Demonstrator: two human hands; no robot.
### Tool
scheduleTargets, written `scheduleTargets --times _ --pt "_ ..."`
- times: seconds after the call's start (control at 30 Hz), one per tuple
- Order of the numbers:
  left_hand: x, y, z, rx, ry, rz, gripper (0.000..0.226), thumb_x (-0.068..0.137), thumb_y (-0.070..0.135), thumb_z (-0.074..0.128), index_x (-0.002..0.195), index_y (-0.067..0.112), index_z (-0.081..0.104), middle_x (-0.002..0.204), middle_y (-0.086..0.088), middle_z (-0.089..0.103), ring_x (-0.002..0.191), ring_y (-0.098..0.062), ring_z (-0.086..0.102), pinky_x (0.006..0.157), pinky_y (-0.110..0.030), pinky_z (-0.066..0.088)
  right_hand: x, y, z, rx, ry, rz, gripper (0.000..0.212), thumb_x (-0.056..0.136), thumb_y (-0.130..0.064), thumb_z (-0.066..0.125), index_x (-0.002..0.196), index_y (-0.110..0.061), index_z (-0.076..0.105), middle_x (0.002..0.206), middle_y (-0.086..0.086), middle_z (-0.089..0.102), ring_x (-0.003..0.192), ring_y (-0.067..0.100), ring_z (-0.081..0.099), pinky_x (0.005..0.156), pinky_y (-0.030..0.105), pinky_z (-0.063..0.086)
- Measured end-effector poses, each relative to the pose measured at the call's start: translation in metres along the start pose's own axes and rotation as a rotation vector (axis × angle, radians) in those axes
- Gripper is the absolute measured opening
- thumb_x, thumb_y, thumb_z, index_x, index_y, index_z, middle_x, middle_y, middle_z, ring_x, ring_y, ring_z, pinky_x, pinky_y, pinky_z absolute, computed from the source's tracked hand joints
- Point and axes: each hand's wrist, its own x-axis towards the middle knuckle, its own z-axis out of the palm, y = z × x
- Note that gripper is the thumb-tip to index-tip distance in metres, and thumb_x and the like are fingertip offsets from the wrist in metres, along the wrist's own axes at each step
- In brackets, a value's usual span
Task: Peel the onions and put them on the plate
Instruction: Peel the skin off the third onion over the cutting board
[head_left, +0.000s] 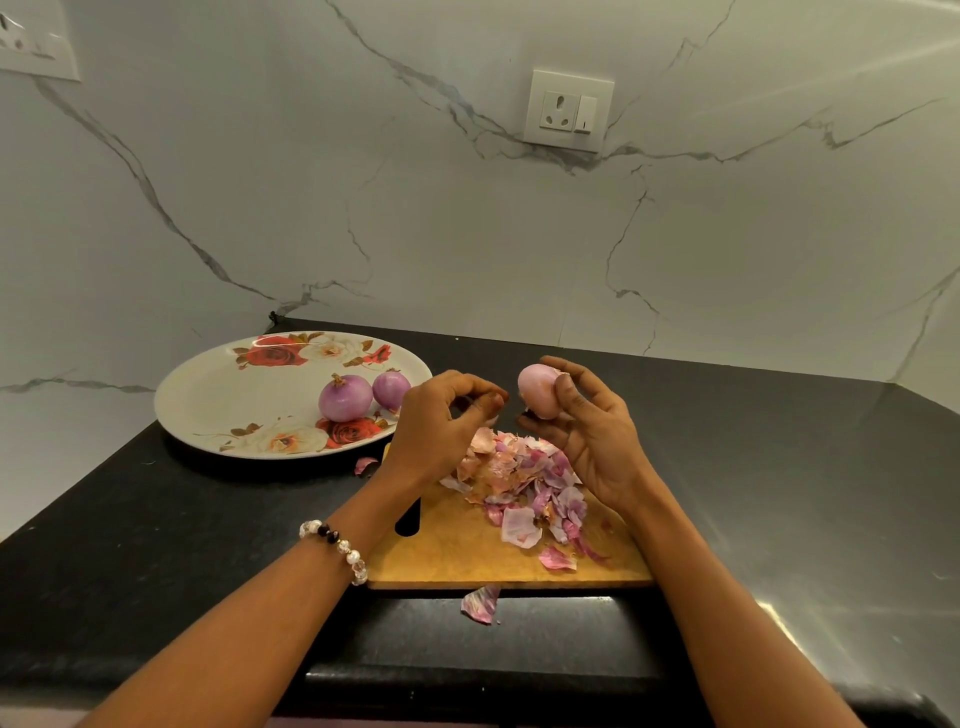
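A dark surface (156, 545) carries a floral plate (218, 395) with two peeled onions (345, 397), and a cutting board (467, 551) under peels (524, 483). The right hand (592, 431) holds a third onion (537, 389) in its grip; the left hand (441, 421) has curled fingers, its grip uncertain.

- The left hand (441, 415) hovers with fingers curled, fingertips pinched together, holding nothing clearly visible.
- The right hand (587, 431) is raised, palm inward, fingers curled round an onion (537, 396).

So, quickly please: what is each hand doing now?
Left hand: fingers curled, fingertips pinched together; whether a bit of skin is between them cannot be told.
Right hand: holds the peeled onion.
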Motion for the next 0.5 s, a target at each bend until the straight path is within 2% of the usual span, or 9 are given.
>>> scheduleTargets --times 0.1,0.17,0.23,0.3,0.4,0.5 --pt "0.0007 0.0003 0.0005 -0.029 0.048 0.032 0.015 0.09 0.015 0.061 0.102 0.016 0.07 0.097 0.003 0.07 0.087 -0.001 0.062 0.073 -0.006 0.048 -0.0005 0.0008 -0.0001 -0.089 -0.015 0.023 0.038 0.079 -0.025 0.065 0.114 -0.011 0.064 0.115 0.012 0.065 0.096 0.034 0.071 0.076 0.038 0.063" --pt "0.0007 0.0021 -0.0005 -0.054 0.057 0.059 0.018 0.086 0.022 0.066 0.103 0.021 0.068 0.098 0.006 0.069 0.088 0.001 0.061 0.073 -0.007 0.048 -0.001 0.0015 -0.0008 -0.107 -0.048 0.039 0.047 0.073 -0.029 0.074 0.115 -0.011 0.064 0.112 0.015 0.068 0.095 0.036 0.071 0.072 0.037 0.063" --pt "0.0004 0.0032 -0.0016 -0.101 0.028 0.075 0.027 0.082 0.031 0.068 0.108 0.027 0.064 0.101 0.009 0.067 0.092 0.001 0.061 0.073 -0.012 0.051 -0.0015 0.0028 -0.0009 -0.13 -0.099 0.041 0.062 0.063 -0.038 0.085 0.114 -0.01 0.065 0.117 0.019 0.066 0.1 0.038 0.07 0.07 0.036 0.063" --pt "-0.0004 0.0039 -0.0016 -0.158 -0.023 0.012 0.038 0.079 0.04 0.067 0.115 0.03 0.061 0.106 0.01 0.066 0.095 -0.003 0.064 0.072 -0.02 0.056 -0.0019 0.0042 -0.0001 -0.168 -0.141 0.028 0.073 0.053 -0.045 0.093 0.113 -0.012 0.067 0.12 0.019 0.065 0.104 0.04 0.068 0.071 0.038 0.062" --pt "-0.0003 0.0038 -0.0002 -0.238 -0.073 -0.146 0.045 0.078 0.042 0.067 0.12 0.028 0.061 0.107 0.01 0.066 0.098 -0.008 0.065 0.071 -0.023 0.057 -0.0034 0.0023 0.0028 -0.166 -0.185 0.019 0.07 0.058 -0.037 0.091 0.119 -0.012 0.064 0.123 0.018 0.063 0.107 0.039 0.067 0.078 0.042 0.062" --pt "0.0005 0.0034 -0.0006 -0.388 -0.112 -0.278 0.041 0.081 0.032 0.069 0.12 0.022 0.062 0.108 0.0 0.069 0.095 -0.015 0.068 0.069 -0.029 0.059 -0.0047 0.0007 0.0036 -0.192 -0.202 -0.007 0.059 0.07 -0.023 0.079 0.125 -0.011 0.06 0.124 0.014 0.064 0.108 0.036 0.068 0.083 0.043 0.06"
